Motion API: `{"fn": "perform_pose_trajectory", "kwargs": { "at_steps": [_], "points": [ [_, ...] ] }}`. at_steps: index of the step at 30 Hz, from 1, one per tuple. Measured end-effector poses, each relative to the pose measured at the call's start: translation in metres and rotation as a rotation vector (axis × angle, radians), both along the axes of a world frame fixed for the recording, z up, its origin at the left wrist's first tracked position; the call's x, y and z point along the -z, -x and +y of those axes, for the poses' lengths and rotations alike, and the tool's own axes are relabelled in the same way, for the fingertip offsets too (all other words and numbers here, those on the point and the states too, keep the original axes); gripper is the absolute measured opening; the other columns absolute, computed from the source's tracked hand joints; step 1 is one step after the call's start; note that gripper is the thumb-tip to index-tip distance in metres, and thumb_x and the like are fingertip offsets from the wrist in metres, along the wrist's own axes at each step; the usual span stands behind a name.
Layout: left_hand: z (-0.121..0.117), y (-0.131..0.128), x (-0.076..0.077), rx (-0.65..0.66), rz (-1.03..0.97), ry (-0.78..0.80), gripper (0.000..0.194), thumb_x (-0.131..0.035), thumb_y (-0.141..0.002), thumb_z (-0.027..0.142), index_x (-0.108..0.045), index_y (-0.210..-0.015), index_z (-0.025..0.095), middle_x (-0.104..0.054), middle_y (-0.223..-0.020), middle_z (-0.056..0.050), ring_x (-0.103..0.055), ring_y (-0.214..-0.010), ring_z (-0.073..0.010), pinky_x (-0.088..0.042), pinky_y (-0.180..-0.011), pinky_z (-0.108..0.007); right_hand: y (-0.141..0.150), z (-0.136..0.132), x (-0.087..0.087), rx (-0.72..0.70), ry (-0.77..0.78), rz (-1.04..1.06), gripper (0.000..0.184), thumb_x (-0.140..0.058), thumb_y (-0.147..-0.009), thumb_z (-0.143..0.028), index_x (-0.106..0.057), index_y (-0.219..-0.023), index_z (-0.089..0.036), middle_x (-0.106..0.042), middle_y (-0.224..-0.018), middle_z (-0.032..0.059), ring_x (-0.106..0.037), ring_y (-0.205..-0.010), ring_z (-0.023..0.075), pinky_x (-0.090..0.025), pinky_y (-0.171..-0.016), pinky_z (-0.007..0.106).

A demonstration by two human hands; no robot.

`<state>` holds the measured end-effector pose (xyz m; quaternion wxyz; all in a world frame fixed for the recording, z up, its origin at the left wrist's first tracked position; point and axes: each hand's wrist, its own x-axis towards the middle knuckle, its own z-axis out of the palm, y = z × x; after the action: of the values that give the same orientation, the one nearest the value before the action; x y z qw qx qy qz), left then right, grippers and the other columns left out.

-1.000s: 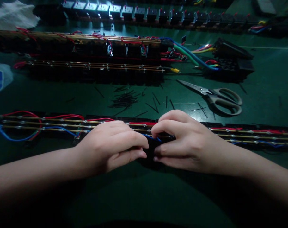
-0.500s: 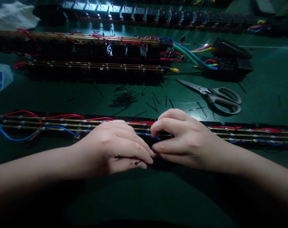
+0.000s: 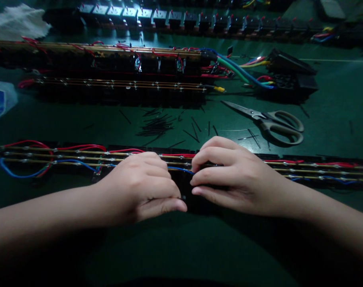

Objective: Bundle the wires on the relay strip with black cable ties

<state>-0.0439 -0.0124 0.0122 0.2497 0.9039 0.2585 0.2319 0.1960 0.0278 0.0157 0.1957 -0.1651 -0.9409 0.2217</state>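
Observation:
A long black strip with brass rods (image 3: 76,151) and soldered joints lies across the table in front of me. My left hand (image 3: 151,187) is closed over its near edge, fingers curled and thumb pressed along them; whatever they grip is hidden. To its right, my right hand (image 3: 229,175) rests over the strip with bent fingers apart from one another. A blue wire (image 3: 181,169) runs up to its fingertips, and I cannot tell whether they only touch it. Red wires (image 3: 175,155) follow the strip's far side.
Scissors (image 3: 267,121) lie beyond my right hand. Loose thin black pieces (image 3: 157,125) are scattered behind the strip. Farther back are more wired strips (image 3: 124,83), a black box (image 3: 297,79) with coloured cables, and a row of black modules (image 3: 190,20). A plastic bag (image 3: 2,99) sits left.
My hands have moved slightly apart at the fingertips. The left fingers have curled in more, and a small black piece seen by the left thumb is out of sight.

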Motion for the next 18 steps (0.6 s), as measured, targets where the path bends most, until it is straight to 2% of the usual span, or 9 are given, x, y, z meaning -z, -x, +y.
{"fn": "perform_pose_trajectory", "kwargs": {
  "at_steps": [4, 8, 13, 18],
  "points": [
    [-0.001, -0.001, 0.000, 0.001, 0.041, -0.066, 0.030, -0.059, -0.094, 0.031, -0.065, -0.068, 0.018, -0.063, -0.060, 0.003, -0.054, -0.060, -0.0116, -0.035, -0.062, -0.029, -0.001, 0.000, -0.001, -0.009, 0.054, 0.008, 0.014, -0.064, -0.091, -0.029, -0.073, -0.089, -0.018, -0.069, -0.097, 0.0074, -0.058, -0.093, 0.0176, -0.046, -0.084, 0.033],
    [-0.002, -0.003, 0.001, -0.019, 0.063, -0.061, 0.029, -0.061, -0.094, 0.034, -0.069, -0.071, 0.019, -0.062, -0.060, 0.004, -0.055, -0.061, -0.0109, -0.036, -0.064, -0.028, -0.002, 0.000, -0.004, -0.025, 0.104, 0.009, 0.013, -0.066, -0.090, -0.030, -0.073, -0.091, -0.019, -0.069, -0.096, 0.0062, -0.058, -0.093, 0.0172, -0.045, -0.084, 0.033],
    [-0.004, -0.007, 0.002, -0.059, 0.093, -0.068, 0.032, -0.057, -0.096, 0.038, -0.070, -0.072, 0.021, -0.065, -0.062, 0.004, -0.057, -0.061, -0.0112, -0.035, -0.065, -0.029, -0.003, 0.001, -0.006, -0.061, 0.128, 0.013, 0.012, -0.066, -0.090, -0.027, -0.073, -0.097, -0.020, -0.068, -0.097, 0.0049, -0.057, -0.096, 0.0168, -0.043, -0.087, 0.033],
    [-0.005, -0.011, 0.006, -0.106, 0.126, -0.148, 0.037, -0.054, -0.097, 0.036, -0.066, -0.065, 0.021, -0.062, -0.059, 0.004, -0.054, -0.057, -0.0125, -0.032, -0.062, -0.031, -0.005, 0.001, -0.005, -0.089, 0.110, 0.009, 0.014, -0.066, -0.091, -0.029, -0.074, -0.100, -0.023, -0.069, -0.098, 0.0043, -0.057, -0.097, 0.0169, -0.042, -0.087, 0.034]
  ]
}}
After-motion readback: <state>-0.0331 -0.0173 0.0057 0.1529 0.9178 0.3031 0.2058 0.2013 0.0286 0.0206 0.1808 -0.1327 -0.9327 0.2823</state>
